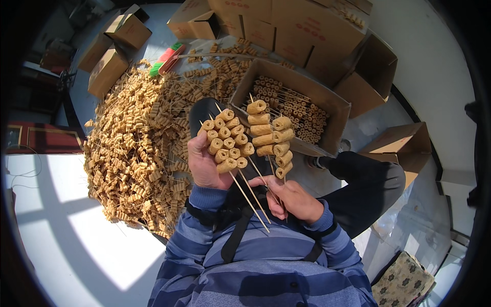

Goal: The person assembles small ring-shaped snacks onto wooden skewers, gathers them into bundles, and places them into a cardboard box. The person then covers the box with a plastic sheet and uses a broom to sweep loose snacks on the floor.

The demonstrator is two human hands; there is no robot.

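Striped blue sleeves rise from the lower edge, both forearms bent inward at the chest. Beyond them the heap [138, 153] of skewered tan rolls spreads wide over the floor, left of the open box [327, 110]. That box, tilted toward the person, holds skewers laid in rows, roll ends outward. Behind it stands a stack of shut brown cartons [286, 25] with red print; two empty cartons lie right of it, more at the heap's far left. A red-and-green brush [166, 59] lies at the heap's far edge. Left hand [204, 163] grips a fan of skewers [227, 138] just before the box. Right hand [294, 199] pinches the sticks of two longer skewers [268, 133], upright beside the fan.
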